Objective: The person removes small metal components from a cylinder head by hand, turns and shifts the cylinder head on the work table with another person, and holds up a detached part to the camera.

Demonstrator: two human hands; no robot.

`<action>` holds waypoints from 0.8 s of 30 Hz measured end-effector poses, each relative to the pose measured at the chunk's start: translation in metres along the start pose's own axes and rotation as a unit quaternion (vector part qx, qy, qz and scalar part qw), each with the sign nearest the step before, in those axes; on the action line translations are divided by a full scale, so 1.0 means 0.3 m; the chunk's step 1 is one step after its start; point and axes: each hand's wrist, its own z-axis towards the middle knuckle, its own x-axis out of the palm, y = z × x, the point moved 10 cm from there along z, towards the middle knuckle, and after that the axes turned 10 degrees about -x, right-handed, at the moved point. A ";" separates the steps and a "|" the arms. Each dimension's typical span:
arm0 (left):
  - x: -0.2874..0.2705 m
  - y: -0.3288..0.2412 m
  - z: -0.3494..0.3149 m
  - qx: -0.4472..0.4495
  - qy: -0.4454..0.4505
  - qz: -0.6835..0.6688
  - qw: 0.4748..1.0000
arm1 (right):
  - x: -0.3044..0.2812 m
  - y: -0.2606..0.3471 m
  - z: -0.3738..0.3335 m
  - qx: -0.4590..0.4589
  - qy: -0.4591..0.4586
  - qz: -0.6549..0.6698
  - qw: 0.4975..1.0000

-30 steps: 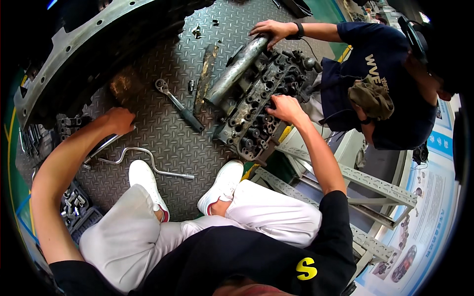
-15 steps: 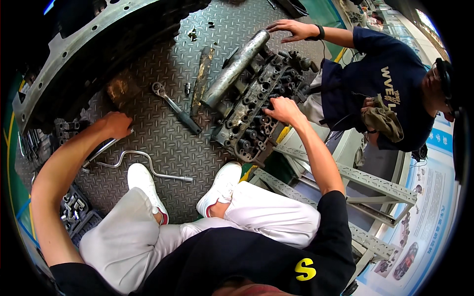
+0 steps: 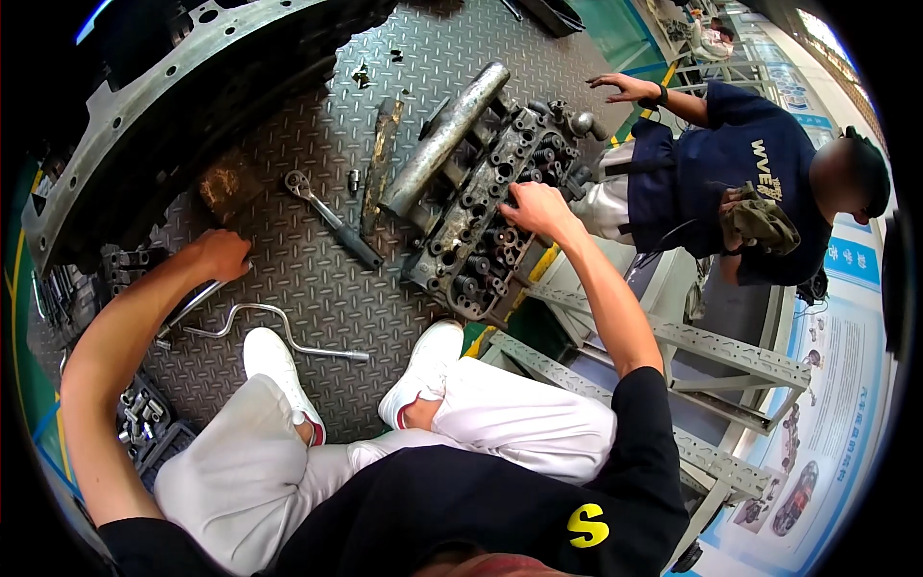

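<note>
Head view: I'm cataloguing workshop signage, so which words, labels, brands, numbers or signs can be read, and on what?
I won't copy wording; here is where it stands.
Black shirt: one large yellow letter.
Co-worker's navy shirt: pale lettering.
White poster: blue heading; body text too small to read.
Blue panel: white characters.

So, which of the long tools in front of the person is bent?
The silver crank just beyond the left shoe: its rod curves, whereas the ratchet and the visible part of the bar in the left hand run straight.
</note>
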 end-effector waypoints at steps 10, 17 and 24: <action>0.001 -0.007 0.006 -0.002 0.020 0.010 1.000 | -0.212 0.336 0.101 -0.216 -0.212 0.003 0.953; -0.013 -0.037 0.011 0.002 0.016 0.007 1.000 | -0.142 0.555 0.241 -0.312 -0.150 -0.138 0.928; -0.012 -0.041 -0.011 0.008 0.009 0.011 1.000 | -0.074 0.551 0.304 -0.323 -0.067 -0.137 0.934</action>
